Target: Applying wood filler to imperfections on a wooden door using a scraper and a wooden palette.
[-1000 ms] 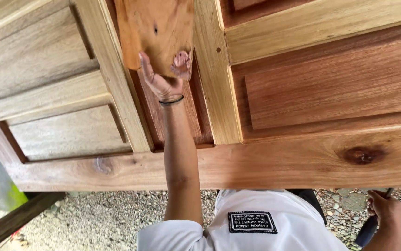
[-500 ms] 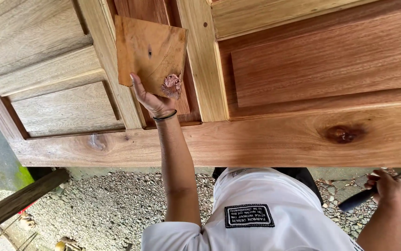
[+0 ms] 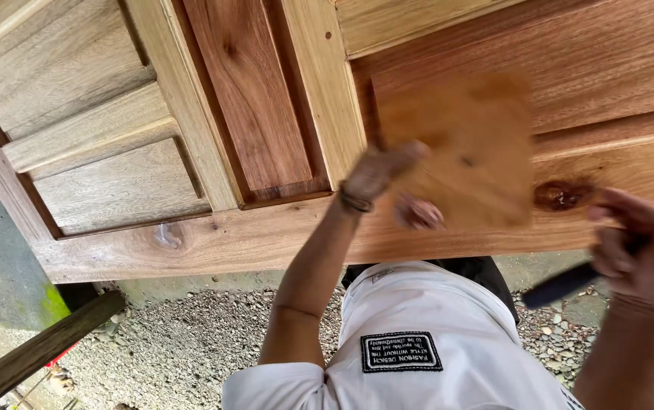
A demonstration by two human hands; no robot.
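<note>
Fingers, left: the left hand (image 3: 388, 178) pinches the board (image 3: 460, 152) at its lower left edge, the thumb on the face towards the camera and the fingers (image 3: 418, 212) curled behind and under it; motion blur hides exactly how the pads sit.
Fingers, right: the right hand (image 3: 642, 247) is curled shut around a dark handle (image 3: 562, 285), the tool's working end hidden behind the hand and blurred.
Door: a large panelled wooden door (image 3: 251, 235) fills the upper view, with pale rails, reddish panels and a dark knot (image 3: 562, 193) in its bottom rail.
Board, place: it is held up in front of the door's bottom rail and right panel, just left of the knot; I cannot tell whether it touches the door.
Board, axis: nearly square, so no clear long axis; its flat face points at the camera, its edges roughly in line with the door's rails, slightly tilted.
Board, handling: judged thin, stiff and light, easy for one hand; smooth faces may slide in a pinch, and a thin corner could chip if knocked.
Board, hold: best taken at an edge, thumb on one face and fingers on the other, as the left hand does now.
Ground: gravel (image 3: 190, 334) lies below, with a dark timber (image 3: 39, 349) at lower left.
</note>
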